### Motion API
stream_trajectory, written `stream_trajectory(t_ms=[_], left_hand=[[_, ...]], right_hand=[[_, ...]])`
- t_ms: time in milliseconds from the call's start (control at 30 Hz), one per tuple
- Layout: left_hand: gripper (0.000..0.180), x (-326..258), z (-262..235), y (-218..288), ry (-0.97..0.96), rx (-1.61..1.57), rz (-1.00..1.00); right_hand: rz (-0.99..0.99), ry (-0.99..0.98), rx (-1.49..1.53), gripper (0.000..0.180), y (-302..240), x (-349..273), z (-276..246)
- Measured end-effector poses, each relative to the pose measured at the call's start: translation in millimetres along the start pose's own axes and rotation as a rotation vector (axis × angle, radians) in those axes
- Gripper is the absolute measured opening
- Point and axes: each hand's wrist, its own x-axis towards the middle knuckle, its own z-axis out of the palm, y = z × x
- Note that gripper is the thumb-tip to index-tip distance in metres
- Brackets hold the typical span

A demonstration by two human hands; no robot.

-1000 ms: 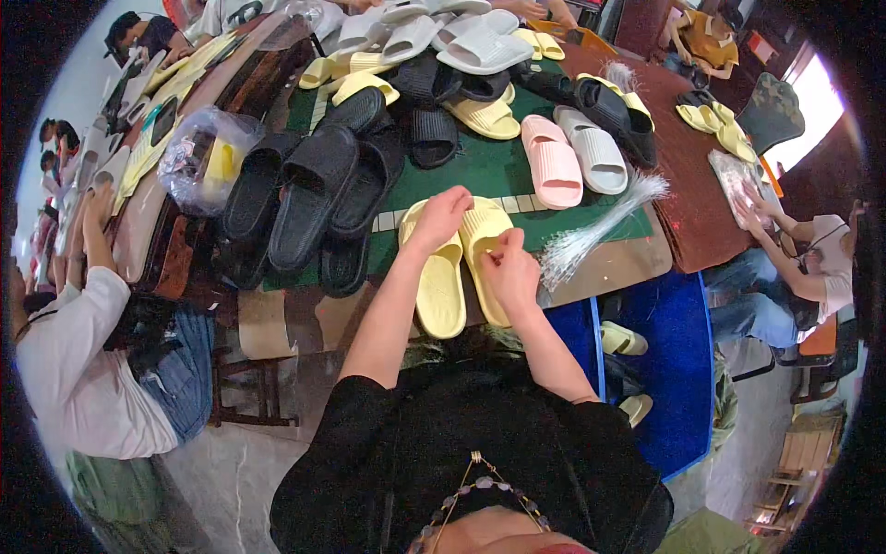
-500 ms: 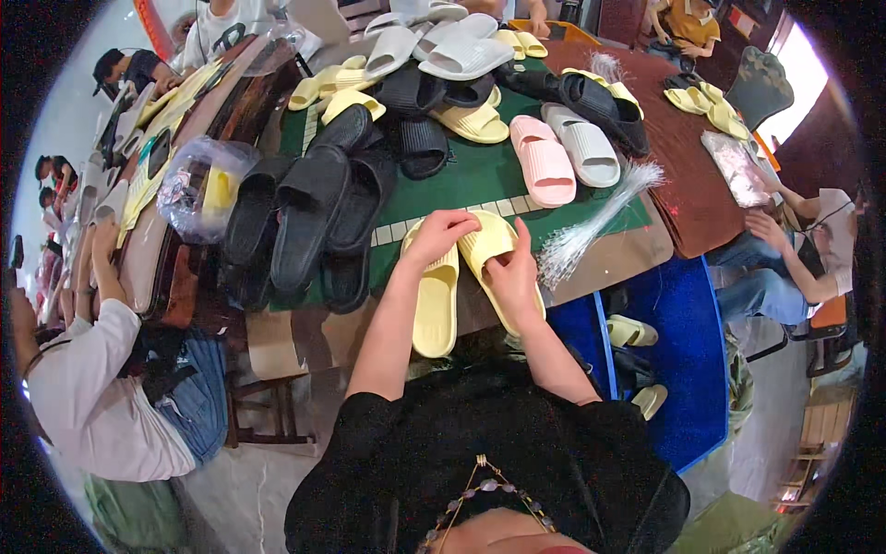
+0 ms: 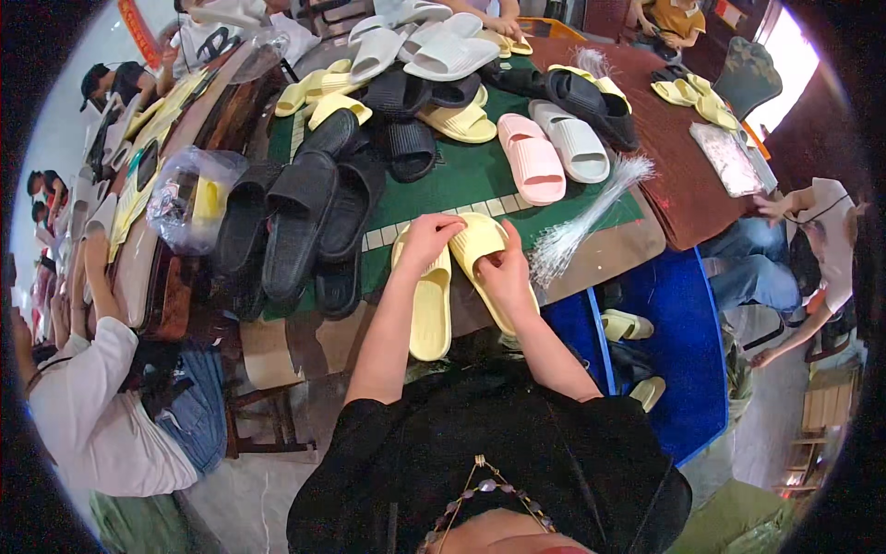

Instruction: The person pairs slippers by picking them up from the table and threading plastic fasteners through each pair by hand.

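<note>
Running from the near edge to the far end, the long table (image 3: 461, 180) carries a green mat and is crowded with slippers; bare surface shows only in a narrow strip at the near edge and on the brown cloth to the right. Black slippers (image 3: 300, 217) lie heaped on the left half of the mat, overlapping one another. A pink slipper (image 3: 531, 159) and a white slipper (image 3: 577, 143) sit side by side beyond the hands, well apart from them. A clear plastic bag (image 3: 192, 197) rests at the table's left edge.

Both forearms rise from the lower edge and converge at the near rim. A pair of pale yellow slippers (image 3: 430, 305) lies there, toes pointing away, heels overhanging the table edge. The left hand (image 3: 426, 238) is curled over the toe end of the left slipper, fingers bent down on it. The right hand (image 3: 503, 268) is partly closed, gripping the strap of the right slipper; whether the fingertips pinch anything finer cannot be told. A bundle of clear plastic strands (image 3: 581, 222) fans out just right of the right hand, near the table's corner.
</note>
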Motion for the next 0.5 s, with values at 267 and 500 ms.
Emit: stream_trajectory(t_ms=[267,500], left_hand=[[0.017,-4.1,3.0,1.8,0.214,0.035,-0.093],[0.019,-5.8,-1.5,7.5,0.504,-0.157,-0.034]], right_hand=[[0.006,-0.059,-0.047,0.075,-9.8,-5.2,-9.6],[-0.171,-0.211,-0.658,0.056,-48.2,-15.2,-33.8]])
